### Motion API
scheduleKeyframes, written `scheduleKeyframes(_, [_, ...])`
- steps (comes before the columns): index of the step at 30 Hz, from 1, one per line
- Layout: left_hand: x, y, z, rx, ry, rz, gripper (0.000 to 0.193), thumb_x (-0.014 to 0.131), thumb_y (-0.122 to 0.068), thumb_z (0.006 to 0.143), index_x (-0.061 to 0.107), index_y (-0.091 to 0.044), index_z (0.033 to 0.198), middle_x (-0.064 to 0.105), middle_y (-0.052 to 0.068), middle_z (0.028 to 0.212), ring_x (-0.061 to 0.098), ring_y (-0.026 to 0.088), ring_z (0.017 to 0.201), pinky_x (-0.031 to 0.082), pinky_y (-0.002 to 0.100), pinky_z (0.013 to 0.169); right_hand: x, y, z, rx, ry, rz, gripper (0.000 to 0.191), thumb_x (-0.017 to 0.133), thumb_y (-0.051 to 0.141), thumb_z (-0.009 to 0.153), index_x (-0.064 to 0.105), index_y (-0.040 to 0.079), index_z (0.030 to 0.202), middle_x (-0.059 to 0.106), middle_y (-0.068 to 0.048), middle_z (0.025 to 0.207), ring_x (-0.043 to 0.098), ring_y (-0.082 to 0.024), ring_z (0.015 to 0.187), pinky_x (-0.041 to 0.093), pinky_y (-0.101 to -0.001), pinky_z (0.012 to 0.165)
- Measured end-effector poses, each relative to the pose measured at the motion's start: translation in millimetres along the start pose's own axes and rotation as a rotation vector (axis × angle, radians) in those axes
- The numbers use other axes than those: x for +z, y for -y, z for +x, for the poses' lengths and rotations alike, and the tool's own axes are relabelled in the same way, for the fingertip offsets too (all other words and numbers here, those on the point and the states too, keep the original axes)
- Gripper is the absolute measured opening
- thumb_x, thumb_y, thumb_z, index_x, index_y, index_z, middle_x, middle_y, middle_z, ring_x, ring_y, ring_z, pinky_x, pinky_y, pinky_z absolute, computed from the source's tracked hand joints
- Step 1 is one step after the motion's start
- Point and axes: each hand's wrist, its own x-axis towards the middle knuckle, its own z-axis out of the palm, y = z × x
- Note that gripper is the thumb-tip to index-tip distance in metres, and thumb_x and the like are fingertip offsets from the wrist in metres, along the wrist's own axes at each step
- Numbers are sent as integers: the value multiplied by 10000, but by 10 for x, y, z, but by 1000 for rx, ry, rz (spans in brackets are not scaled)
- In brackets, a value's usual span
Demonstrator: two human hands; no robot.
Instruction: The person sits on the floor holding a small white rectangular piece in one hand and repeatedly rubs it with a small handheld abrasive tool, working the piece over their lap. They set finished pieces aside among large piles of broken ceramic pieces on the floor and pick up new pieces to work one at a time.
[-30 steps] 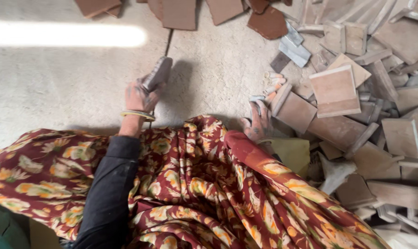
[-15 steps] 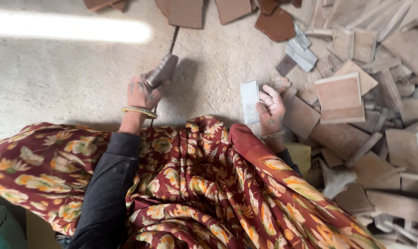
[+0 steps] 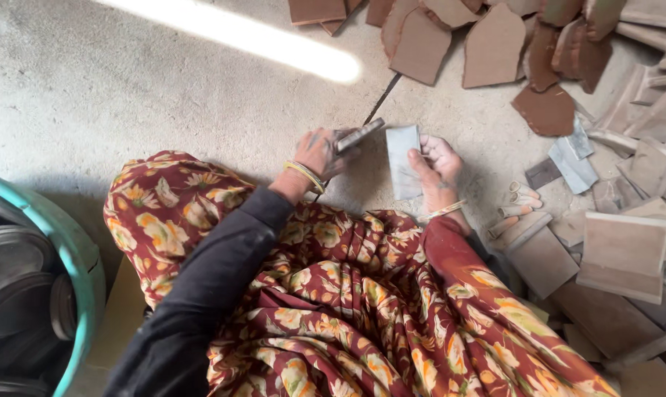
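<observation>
Head view shows the grey tile (image 3: 403, 160) now lifted off the heap and held upright in front of the knees, pinched along its right edge by the right hand (image 3: 437, 166), thumb on the near face and fingers behind. A second ago that hand was down among the stacked pieces at the right with nothing raised; half a second ago the tile was just coming up beside it. Now the tile stands over bare floor (image 3: 127, 95), just beside the left hand (image 3: 319, 153).

That left hand is closed around a dark flat tool (image 3: 359, 135), whose tip points up and right and nearly meets the tile's top left corner. In the earlier frames the tool was held further left, well apart from the right hand; the gap has closed, so tool and tile have been brought together and the tile looks ready to be worked with it.

Around them, grey tiles (image 3: 572, 156) and tan slabs (image 3: 624, 254) lie piled at the right, with reddish-brown shards (image 3: 494, 44) scattered along the top. Floral cloth (image 3: 347, 309) covers the lap. A teal-rimmed tub (image 3: 76, 257) with dark round pieces inside sits at the left edge, and a bright sun streak (image 3: 274, 44) crosses the floor.
</observation>
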Motion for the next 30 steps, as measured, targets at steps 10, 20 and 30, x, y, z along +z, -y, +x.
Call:
scheduleKeyframes(10, [50, 41, -34, 198, -130, 28, 652, 779, -252, 735, 596, -158, 1354, 660, 132, 1022, 619, 336, 1028, 483, 492, 913, 718, 376, -16, -293, -33, -562, 342, 732, 144, 998, 545, -5, 1243, 747, -133, 941, 719, -186, 790, 563, -316, 708])
scheduleKeyframes(20, [-146, -301, -52, 216, -19, 155, 551, 715, -130, 834, 625, -164, 1377, 735, 86, 779, 711, 237, 659, 554, 372, 559, 675, 299, 253, -288, -36, -675, 233, 738, 154, 988, 655, -26, 1110, 699, -104, 782, 626, -128, 592, 500, -268, 499])
scheduleKeyframes(30, [-271, -273, 27, 210, -80, 59, 266, 731, -336, 857, 755, -168, 1061, 730, 84, 729, 713, 277, 645, 557, 441, 606, 748, 359, 10, -429, -72, -709, 327, 782, 142, 954, 653, -45, 1189, 742, -144, 905, 732, -195, 733, 584, -298, 633])
